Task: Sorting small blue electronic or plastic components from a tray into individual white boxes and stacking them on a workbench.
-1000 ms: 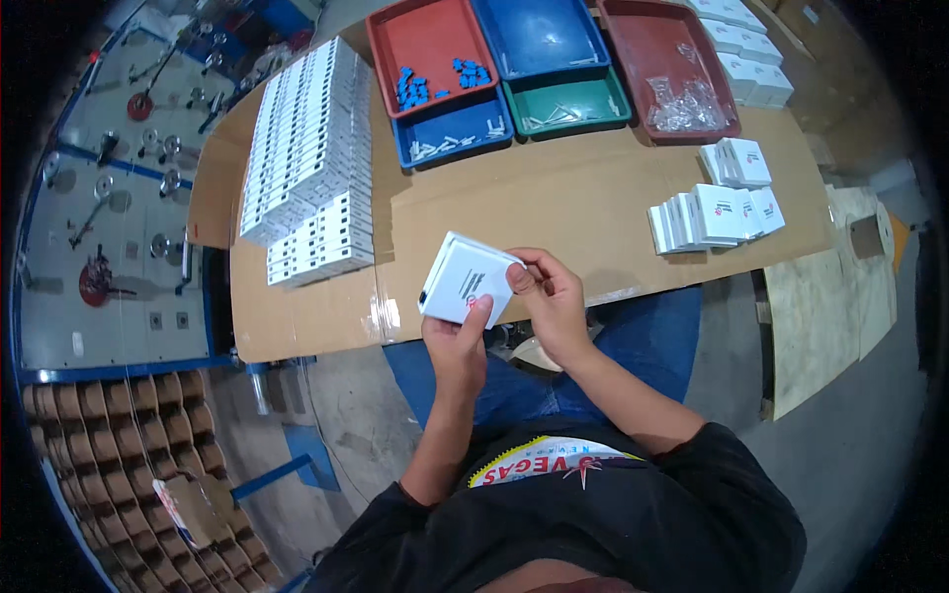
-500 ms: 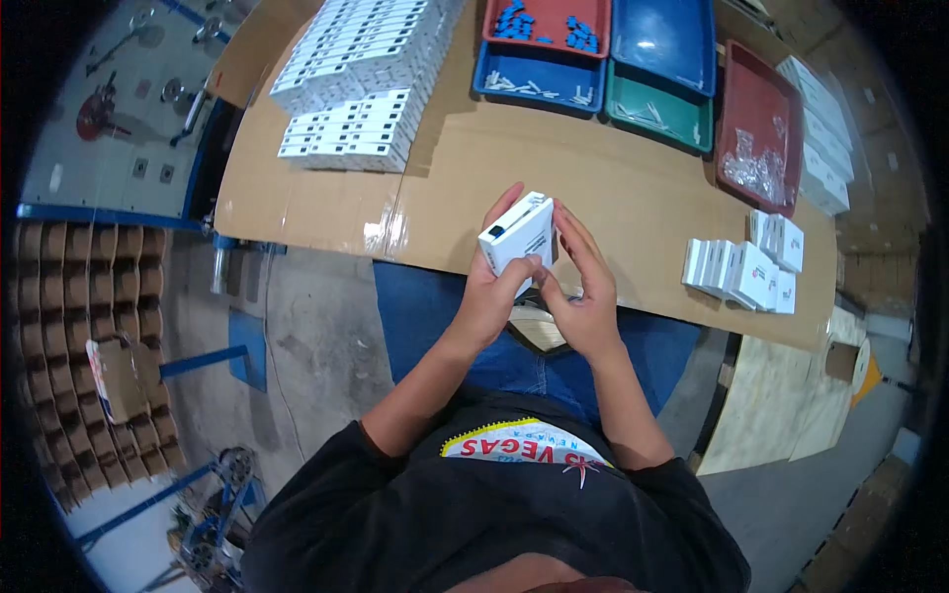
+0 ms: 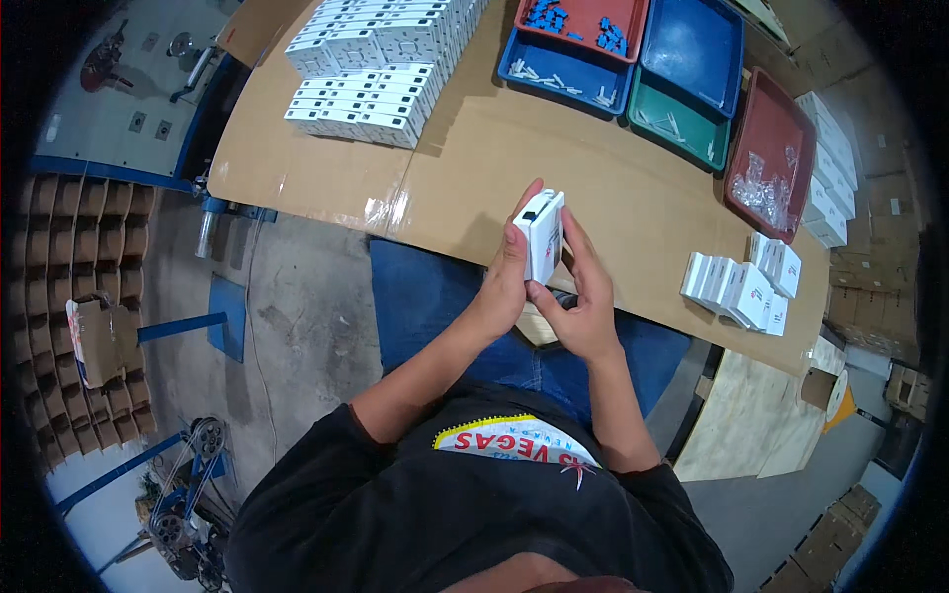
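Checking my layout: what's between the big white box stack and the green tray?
In the head view, cardboard tabletop, then a blue tray holding small white pieces.

On table [image 3: 474,188]: box stacks [image 3: 371,94] back left, 5 trays [image 3: 692,54] back right, smaller box group [image 3: 739,289] front right. Held box [image 3: 544,239] between left hand [image 3: 505,282] and right hand [image 3: 587,301].

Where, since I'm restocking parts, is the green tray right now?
In the head view, the green tray sits upper right on the table, between the blue tray of white pieces and the red tray of clear pieces.
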A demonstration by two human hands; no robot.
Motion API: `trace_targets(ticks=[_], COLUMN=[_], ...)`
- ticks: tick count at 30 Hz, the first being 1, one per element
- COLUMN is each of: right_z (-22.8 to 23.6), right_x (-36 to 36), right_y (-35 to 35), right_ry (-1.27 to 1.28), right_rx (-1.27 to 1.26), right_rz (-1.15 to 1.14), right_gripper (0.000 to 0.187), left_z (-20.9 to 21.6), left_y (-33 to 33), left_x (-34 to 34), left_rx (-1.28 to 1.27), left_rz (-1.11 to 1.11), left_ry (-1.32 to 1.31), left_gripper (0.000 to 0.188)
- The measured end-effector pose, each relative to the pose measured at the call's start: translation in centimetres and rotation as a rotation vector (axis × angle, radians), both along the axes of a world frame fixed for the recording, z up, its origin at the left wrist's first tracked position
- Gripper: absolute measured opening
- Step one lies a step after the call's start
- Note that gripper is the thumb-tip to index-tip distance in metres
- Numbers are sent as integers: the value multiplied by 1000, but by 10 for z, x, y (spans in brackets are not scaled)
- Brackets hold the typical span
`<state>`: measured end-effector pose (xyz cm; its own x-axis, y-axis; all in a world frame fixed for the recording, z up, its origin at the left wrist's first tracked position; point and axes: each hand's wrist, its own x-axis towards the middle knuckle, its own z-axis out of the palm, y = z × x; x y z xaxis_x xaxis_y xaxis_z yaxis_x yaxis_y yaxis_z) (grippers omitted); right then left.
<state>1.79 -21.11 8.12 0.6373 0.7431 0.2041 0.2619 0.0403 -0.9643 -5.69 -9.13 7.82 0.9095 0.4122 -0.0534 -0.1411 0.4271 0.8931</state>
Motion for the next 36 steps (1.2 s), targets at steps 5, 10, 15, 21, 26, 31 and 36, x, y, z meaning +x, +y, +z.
trace_targets(ticks=[5, 10, 15, 21, 26, 31, 36], right_z=[-1, 3, 5, 1, 2, 2, -5], right_x=[3, 4, 0, 2, 0, 1, 5], right_y=[-4, -2, 0, 1, 0, 2, 5], right_ry=[-145, -101, -123, -104, -162, -214, -262], right_rx=[-72, -30, -48, -17, -59, -116, -184], right_rz=[16, 15, -14, -67, -44, -21, -57], right_gripper=[79, 77, 77, 79, 80, 88, 98], left_z=[4, 1, 8, 4, 7, 7, 6], left_y=[-3, 1, 0, 2, 1, 4, 9], left_x=[1, 1, 3, 4, 5, 4, 3], left_rx=[2, -14, -62, -86, -105, -141, -381], left_rz=[14, 15, 44, 34, 35, 42, 2], left_ry=[9, -12, 23, 25, 33, 60, 212], left_gripper=[80, 79, 79, 81, 81, 79, 77])
